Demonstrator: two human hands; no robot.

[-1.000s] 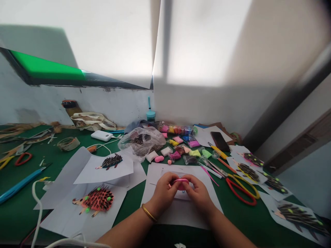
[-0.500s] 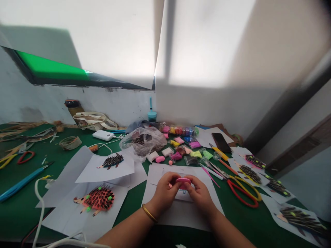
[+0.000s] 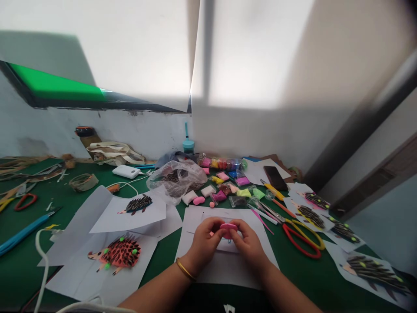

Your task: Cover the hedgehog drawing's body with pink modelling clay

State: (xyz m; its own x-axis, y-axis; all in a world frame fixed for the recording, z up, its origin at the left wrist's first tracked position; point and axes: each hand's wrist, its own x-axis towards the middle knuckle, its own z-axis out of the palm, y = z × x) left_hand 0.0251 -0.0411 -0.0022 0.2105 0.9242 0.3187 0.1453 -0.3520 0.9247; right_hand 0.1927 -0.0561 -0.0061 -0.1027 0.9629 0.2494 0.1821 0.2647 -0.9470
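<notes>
A flat, rounded piece of pink clay (image 3: 228,229) is pinched between the fingers and thumbs of both hands. My left hand (image 3: 208,241), with a gold bangle at the wrist, holds its left side; my right hand (image 3: 249,243) holds its right side. Below them lies a sheet of white paper (image 3: 189,243), with a smaller sheet on it showing a bit of blue marking, mostly hidden by the hands. Just beyond the paper are a pink clay lump (image 3: 199,200) and a small salmon ball (image 3: 212,204).
Clay packets (image 3: 243,193) and a plastic bag of dark pieces (image 3: 177,178) lie behind the paper. Scissors (image 3: 302,239) rest to the right, near several hedgehog pictures (image 3: 311,216). A red hedgehog picture (image 3: 120,253) and a white cable (image 3: 42,269) are at left.
The whole view has shifted slightly, so things appear a little further left. Both hands still hold the pink clay, which now looks tilted slightly differently.
</notes>
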